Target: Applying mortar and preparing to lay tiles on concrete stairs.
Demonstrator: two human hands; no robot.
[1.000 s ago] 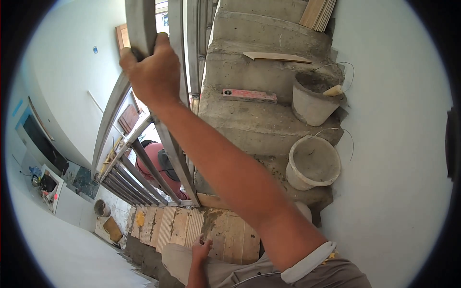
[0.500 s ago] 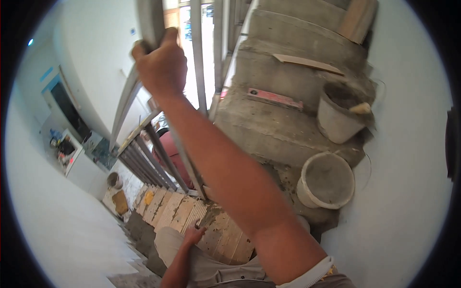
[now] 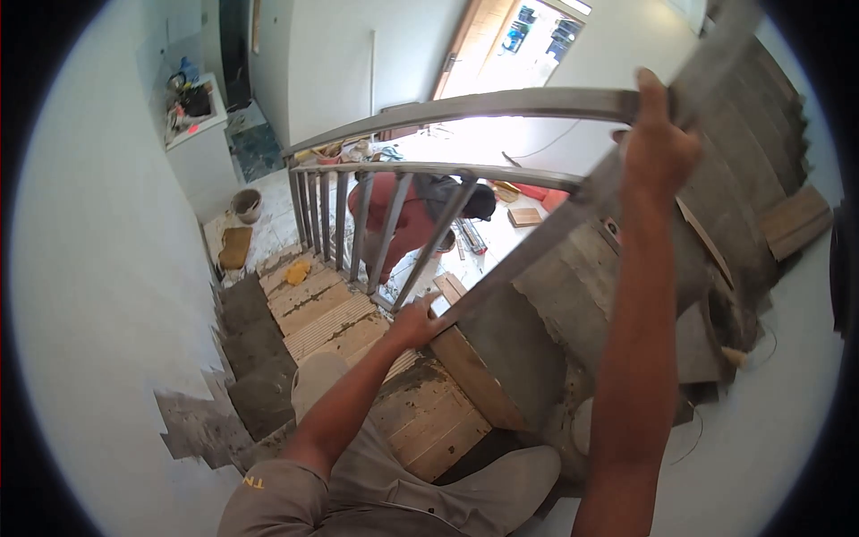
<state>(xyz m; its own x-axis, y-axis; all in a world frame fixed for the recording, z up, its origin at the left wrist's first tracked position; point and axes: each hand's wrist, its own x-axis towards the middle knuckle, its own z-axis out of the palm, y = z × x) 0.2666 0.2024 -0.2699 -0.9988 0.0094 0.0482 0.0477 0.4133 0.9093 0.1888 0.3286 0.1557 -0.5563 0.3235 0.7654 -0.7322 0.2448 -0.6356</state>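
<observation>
A long grey metal bar [image 3: 537,259] slants over the stairs [image 3: 555,322]. The right hand [image 3: 658,148] has its fingers wrapped round the top, and the left hand [image 3: 413,324] grips the bottom. It looks stiff, heavy and smooth, so holding both ends seems best.

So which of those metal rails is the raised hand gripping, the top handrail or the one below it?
The top handrail. The right hand closes on its near end, while the lower rail, which carries the balusters, runs untouched beneath it.
</observation>
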